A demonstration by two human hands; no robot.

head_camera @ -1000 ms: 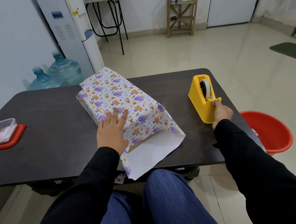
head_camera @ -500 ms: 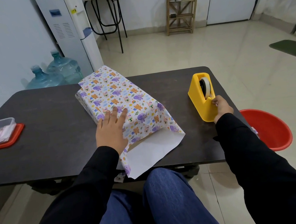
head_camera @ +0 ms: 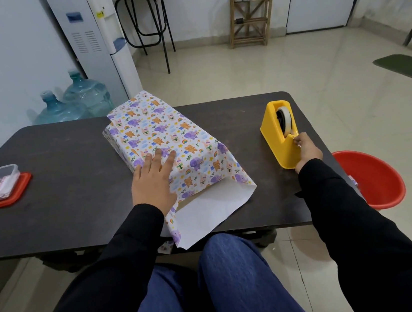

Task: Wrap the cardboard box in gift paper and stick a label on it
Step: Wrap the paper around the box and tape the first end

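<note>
The left hand (head_camera: 154, 179) is lying flat with straight fingers, pressing the patterned gift paper (head_camera: 171, 139) onto the cardboard box (head_camera: 192, 200) at mid-table. Well to the right of the box, the right hand (head_camera: 307, 149) is pinching the near end of the yellow tape dispenser (head_camera: 274, 136).

Left hand (head_camera: 154, 181) lies flat on the wrapped box's (head_camera: 159, 128) near left edge, fingers (head_camera: 161, 157) straight and spread. Right hand (head_camera: 307, 149), well right of that box, pinches the tape dispenser's (head_camera: 275, 141) front lip, arm outstretched.
</note>
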